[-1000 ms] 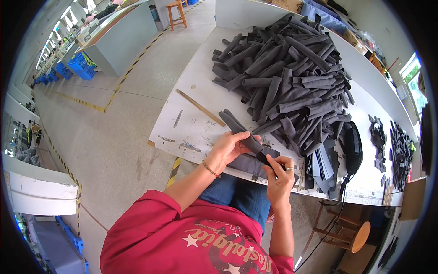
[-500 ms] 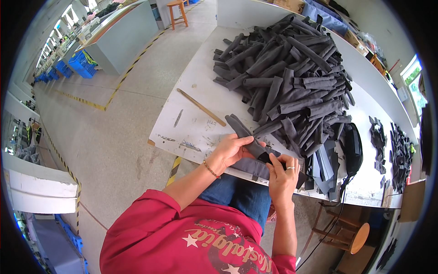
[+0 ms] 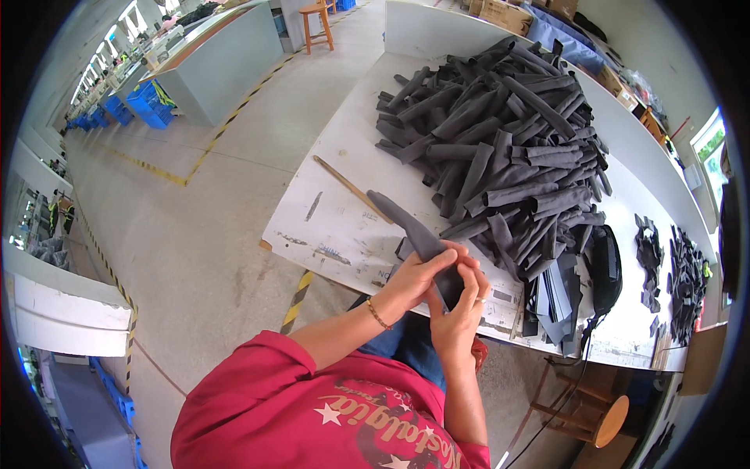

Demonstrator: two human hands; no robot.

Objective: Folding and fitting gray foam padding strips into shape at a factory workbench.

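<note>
A dark grey fabric tube (image 3: 419, 236) is held in both my hands over the near edge of the white table (image 3: 328, 195). Its long free end points up and to the left, crossing the end of a wooden stick. My left hand (image 3: 416, 280) pinches the tube at its lower part, thumb on top. Close against it, my right hand (image 3: 459, 313) grips the lower end with bent fingers; part of that end is hidden by the fingers. Just beyond my hands lies a big heap of similar grey fabric tubes (image 3: 500, 141).
The wooden stick (image 3: 344, 181) lies on the table's left side. Right of my hands are flat grey strips (image 3: 553, 301) and a black padded object (image 3: 605, 270) with a cable. More dark pieces (image 3: 687, 281) lie far right. A wooden stool (image 3: 609, 422) stands below the table.
My right hand has moved left, up against my left hand. Both hands now close round the tube's lower end, and more of its length sticks out to the upper left.
</note>
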